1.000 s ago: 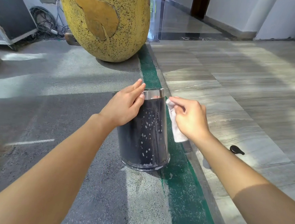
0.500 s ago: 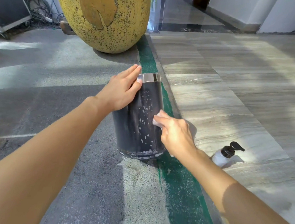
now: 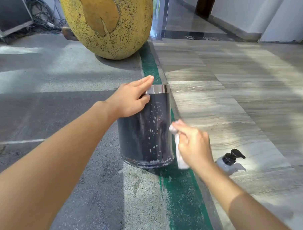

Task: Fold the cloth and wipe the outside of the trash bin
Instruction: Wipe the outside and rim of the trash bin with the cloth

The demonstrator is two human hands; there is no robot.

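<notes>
A small dark trash bin (image 3: 146, 132) with a shiny metal rim stands upright on the floor, its side dotted with white foam flecks. My left hand (image 3: 132, 99) lies flat against its upper left side, fingers reaching over the rim. My right hand (image 3: 193, 144) holds a folded white cloth (image 3: 179, 156) beside the bin's right side, about halfway down; the cloth's tail hangs below my palm. The hand is slightly blurred.
A pump bottle (image 3: 227, 160) with a black top stands on the tiled floor just right of my right wrist. A large yellow speckled egg-shaped sculpture (image 3: 106, 22) sits behind the bin. A green painted strip (image 3: 183, 194) runs under the bin. Cables and a black case are at far left.
My right hand with the cloth went from the rim down the bin's right side, then came back up to mid-height. The left hand stayed on the rim.
</notes>
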